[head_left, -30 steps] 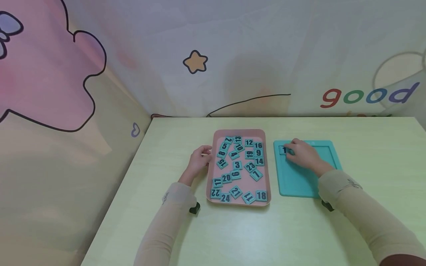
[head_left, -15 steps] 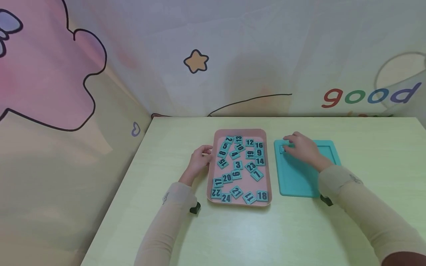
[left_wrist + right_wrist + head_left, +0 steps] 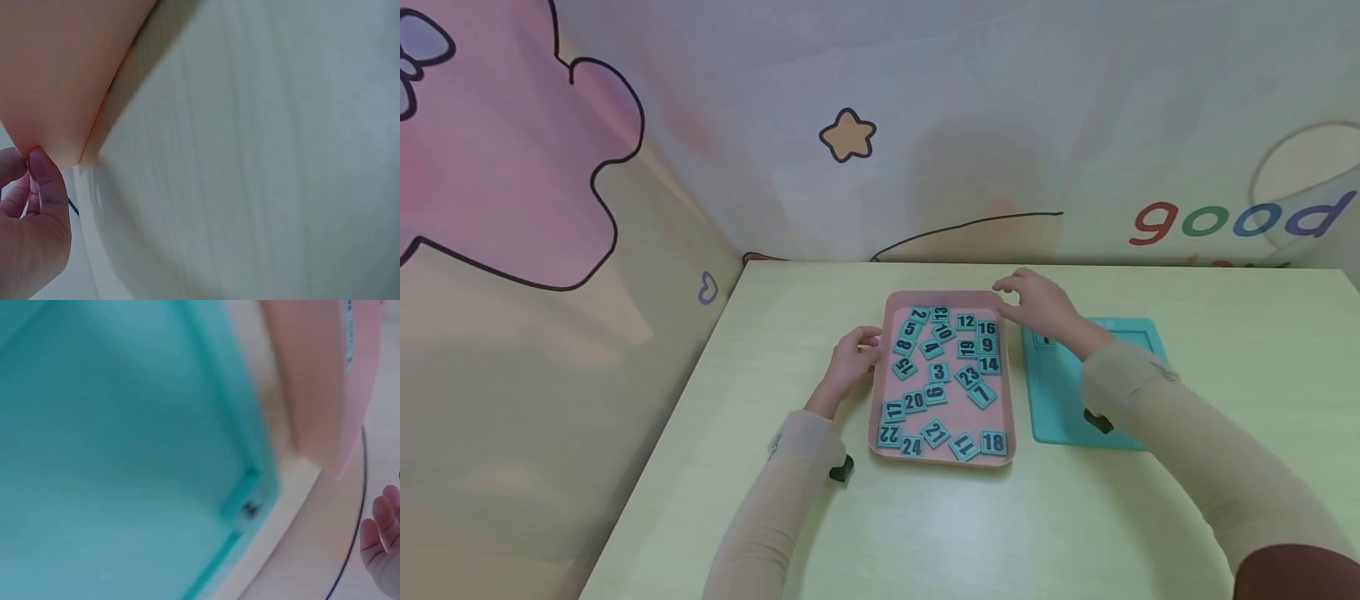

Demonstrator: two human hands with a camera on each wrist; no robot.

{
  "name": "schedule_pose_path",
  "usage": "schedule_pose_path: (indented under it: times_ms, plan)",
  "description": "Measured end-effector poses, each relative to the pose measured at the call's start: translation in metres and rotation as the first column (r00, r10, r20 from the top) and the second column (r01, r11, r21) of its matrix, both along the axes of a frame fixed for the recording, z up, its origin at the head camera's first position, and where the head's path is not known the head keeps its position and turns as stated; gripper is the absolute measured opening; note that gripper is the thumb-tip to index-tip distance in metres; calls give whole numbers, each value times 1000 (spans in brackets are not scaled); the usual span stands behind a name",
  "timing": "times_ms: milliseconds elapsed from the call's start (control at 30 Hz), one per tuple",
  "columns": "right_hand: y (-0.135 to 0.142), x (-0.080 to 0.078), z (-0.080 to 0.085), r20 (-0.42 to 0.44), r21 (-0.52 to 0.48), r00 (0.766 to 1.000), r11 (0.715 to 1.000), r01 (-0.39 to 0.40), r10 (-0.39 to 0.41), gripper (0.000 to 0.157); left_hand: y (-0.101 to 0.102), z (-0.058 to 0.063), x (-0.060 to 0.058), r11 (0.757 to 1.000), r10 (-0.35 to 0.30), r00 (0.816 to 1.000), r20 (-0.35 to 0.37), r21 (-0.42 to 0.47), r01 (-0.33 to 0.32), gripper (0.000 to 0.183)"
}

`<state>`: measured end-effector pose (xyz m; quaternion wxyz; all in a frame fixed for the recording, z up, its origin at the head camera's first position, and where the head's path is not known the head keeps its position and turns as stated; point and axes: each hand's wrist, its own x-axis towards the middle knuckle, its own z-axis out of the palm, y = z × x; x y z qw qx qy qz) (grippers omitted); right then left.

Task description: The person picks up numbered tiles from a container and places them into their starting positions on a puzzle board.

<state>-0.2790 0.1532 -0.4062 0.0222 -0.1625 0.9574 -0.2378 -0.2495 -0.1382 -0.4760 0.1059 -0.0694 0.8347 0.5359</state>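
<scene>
The pale yellowish-green table (image 3: 955, 533), faintly grained, carried a round-cornered pink tray (image 3: 955, 416) and, just beside its right edge, a teal board (image 3: 1063, 396) with a raised rim; a narrow strip of tabletop showed between them.

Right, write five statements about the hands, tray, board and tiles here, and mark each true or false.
1. The left hand touches the pink tray. True.
2. The right hand is near that tray's far right corner. True.
3. A tile lies at the turquoise board's far left corner. True.
4. The right hand grips a tile. False: no tile shows in it.
5. The turquoise board lies left of the pink tray. False: it lies to the right.
</scene>
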Motion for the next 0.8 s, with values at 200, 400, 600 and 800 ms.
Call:
schedule_pose_path:
  times_ms: [200, 400, 600, 800]
  plan:
    - [-29, -6, 9, 53, -45, 998, 999, -24, 26, 40, -1, 0, 0, 1000, -4, 1000, -8, 3, 4, 31]
    - [-55, -13, 13, 128, -63, 991, 997, -37, 45, 37, -2, -1, 0, 1000, -7, 1000, -12, 10, 7, 31]
    - [-72, -20, 9, 191, -83, 981, 996, -32, 47, 36, -1, 2, 1, 1000, -18, 1000, -12, 8, 18, 32]
    - [-85, -22, 4, 276, -62, 960, 998, -24, 40, 35, -2, 4, 2, 1000, -17, 1000, -11, 1, 17, 32]
